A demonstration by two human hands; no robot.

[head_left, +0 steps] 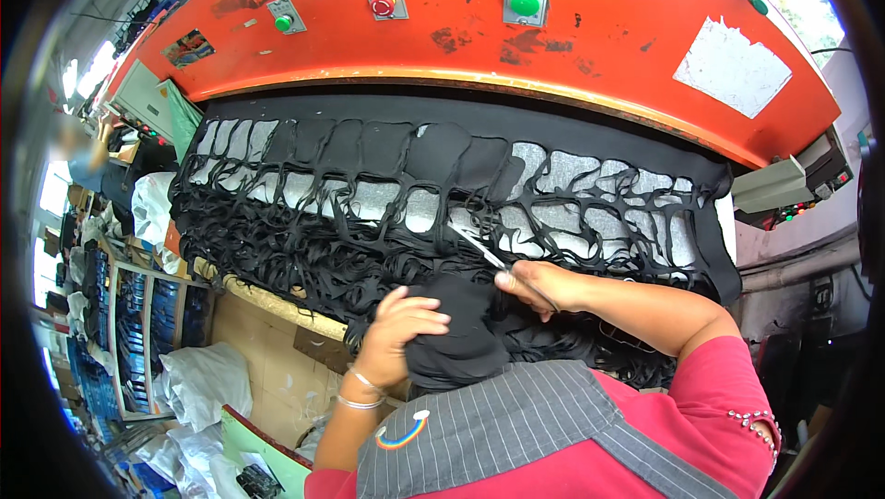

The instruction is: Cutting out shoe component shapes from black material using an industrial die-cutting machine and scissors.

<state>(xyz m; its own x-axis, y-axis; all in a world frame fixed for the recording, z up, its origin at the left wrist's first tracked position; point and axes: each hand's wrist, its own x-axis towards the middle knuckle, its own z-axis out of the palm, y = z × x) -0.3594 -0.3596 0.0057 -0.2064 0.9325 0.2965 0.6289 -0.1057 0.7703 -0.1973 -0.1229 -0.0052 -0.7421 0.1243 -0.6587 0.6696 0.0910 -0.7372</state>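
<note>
An orange machine front [636,47] with dark worn patches arches across the top, its upper edge partly cut off. Below it lies the surface [286,308], visible chiefly as a yellowish near edge and otherwise covered by a black sheet [590,117] pierced by rows of cutouts. A grey-white layer shows through many openings; toward the near side the web breaks into tangled strips, too dense to separate. A striped apron [498,421] and red sleeves fill the lower edge, where the wearer's body is cut off. At left, within the bent fisheye margin, stand a metal rack [147,324] with bluish contents, hard to identify, and pale plastic bags [207,379]; a second person [88,163] beyond is blurred. A stack of black pieces [461,333] lies between the wearer's hands, in front of the apron. The left grip [392,333], motion-blurred, is closed on its left side, thumb hidden. The right grip [539,289] is closed around scissors [479,247], whose blades point up-left over the strips; their handles are largely concealed. Smallest are the machine's round buttons, two green [525,3] and one red [383,6].
</note>
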